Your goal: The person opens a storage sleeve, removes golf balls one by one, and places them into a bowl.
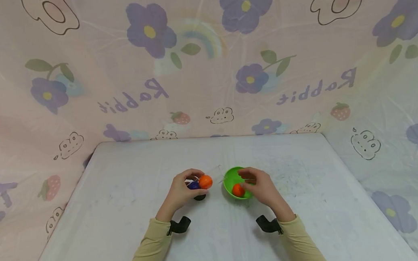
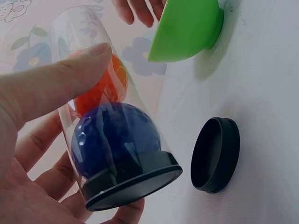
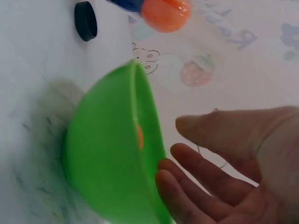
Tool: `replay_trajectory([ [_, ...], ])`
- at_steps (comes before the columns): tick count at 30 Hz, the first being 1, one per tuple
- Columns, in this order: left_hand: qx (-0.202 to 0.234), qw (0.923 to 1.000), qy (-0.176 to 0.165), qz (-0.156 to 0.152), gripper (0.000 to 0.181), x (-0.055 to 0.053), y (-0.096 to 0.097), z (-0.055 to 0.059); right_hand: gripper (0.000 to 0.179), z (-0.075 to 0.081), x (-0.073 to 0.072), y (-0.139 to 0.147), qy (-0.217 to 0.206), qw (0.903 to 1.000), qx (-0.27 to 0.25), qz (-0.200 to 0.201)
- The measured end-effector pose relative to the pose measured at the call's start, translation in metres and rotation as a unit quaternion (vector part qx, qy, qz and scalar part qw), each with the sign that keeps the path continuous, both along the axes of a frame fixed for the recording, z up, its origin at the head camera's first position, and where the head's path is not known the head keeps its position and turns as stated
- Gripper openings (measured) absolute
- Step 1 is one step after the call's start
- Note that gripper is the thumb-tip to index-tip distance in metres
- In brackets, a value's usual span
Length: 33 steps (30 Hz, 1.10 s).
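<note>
My left hand (image 1: pixel 183 189) grips a clear tube (image 2: pixel 67 35) with thumb and fingers around it. Inside it are a blue ball (image 2: pixel 114 135), next to the tube's black end cap (image 2: pixel 135 186), and an orange ball (image 1: pixel 206 182). In the left wrist view, the tube leans with its capped end lower. My right hand (image 1: pixel 264 186) hovers at the right side of a green bowl (image 1: pixel 228 185), fingers loosely bent and holding nothing. Another orange ball (image 1: pixel 238 190) lies in the bowl. Whether the fingers touch the bowl's rim, I cannot tell.
A loose black cap (image 2: pixel 216 155) rests on the white tabletop (image 1: pixel 127 217), below the left hand and left of the bowl. Patterned cloth (image 1: pixel 198 86) hangs behind the table and along both sides.
</note>
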<state>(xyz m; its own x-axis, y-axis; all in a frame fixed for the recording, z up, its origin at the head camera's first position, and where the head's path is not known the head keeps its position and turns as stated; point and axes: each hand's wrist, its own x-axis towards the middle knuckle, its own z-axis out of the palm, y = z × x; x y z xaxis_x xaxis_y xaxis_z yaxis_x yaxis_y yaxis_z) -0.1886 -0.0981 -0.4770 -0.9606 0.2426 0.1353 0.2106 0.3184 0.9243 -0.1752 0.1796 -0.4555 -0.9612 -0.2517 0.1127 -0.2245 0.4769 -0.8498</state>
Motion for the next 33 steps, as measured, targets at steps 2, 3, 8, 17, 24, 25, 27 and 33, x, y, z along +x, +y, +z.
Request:
replay_trajectory([
  [2, 0.0, 1.0, -0.003, 0.001, 0.049, 0.0, 0.001, 0.0, 0.04, 0.003, 0.0, 0.003, -0.001, 1.0, -0.007, 0.006],
  [3, 0.001, 1.0, -0.003, 0.003, 0.049, 0.0, 0.001, 0.0, 0.041, 0.004, 0.0, 0.004, -0.002, 0.9999, -0.01, 0.009],
  [8, 0.007, 0.9999, 0.004, 0.011, 0.049, 0.001, 0.005, 0.0, 0.043, 0.008, 0.0, 0.01, -0.009, 0.9987, -0.039, 0.031],
  [17, -0.001, 1.0, -0.002, -0.006, 0.049, -0.001, 0.005, 0.001, 0.051, 0.018, 0.005, 0.016, -0.061, 0.9917, -0.101, 0.05],
  [24, 0.0, 0.9997, 0.008, -0.025, 0.049, 0.0, 0.006, 0.002, 0.054, 0.021, 0.007, 0.017, -0.075, 0.9898, -0.111, 0.047],
  [25, 0.0, 0.9996, 0.008, -0.027, 0.049, 0.0, 0.007, 0.002, 0.054, 0.021, 0.007, 0.017, -0.077, 0.9895, -0.113, 0.048],
  [27, -0.002, 0.9996, 0.008, -0.029, 0.049, 0.0, 0.008, 0.003, 0.054, 0.022, 0.008, 0.017, -0.081, 0.9888, -0.116, 0.048],
  [33, -0.013, 0.9993, 0.004, -0.036, 0.048, 0.003, 0.012, 0.006, 0.056, 0.021, 0.01, 0.014, -0.09, 0.9863, -0.128, 0.051],
])
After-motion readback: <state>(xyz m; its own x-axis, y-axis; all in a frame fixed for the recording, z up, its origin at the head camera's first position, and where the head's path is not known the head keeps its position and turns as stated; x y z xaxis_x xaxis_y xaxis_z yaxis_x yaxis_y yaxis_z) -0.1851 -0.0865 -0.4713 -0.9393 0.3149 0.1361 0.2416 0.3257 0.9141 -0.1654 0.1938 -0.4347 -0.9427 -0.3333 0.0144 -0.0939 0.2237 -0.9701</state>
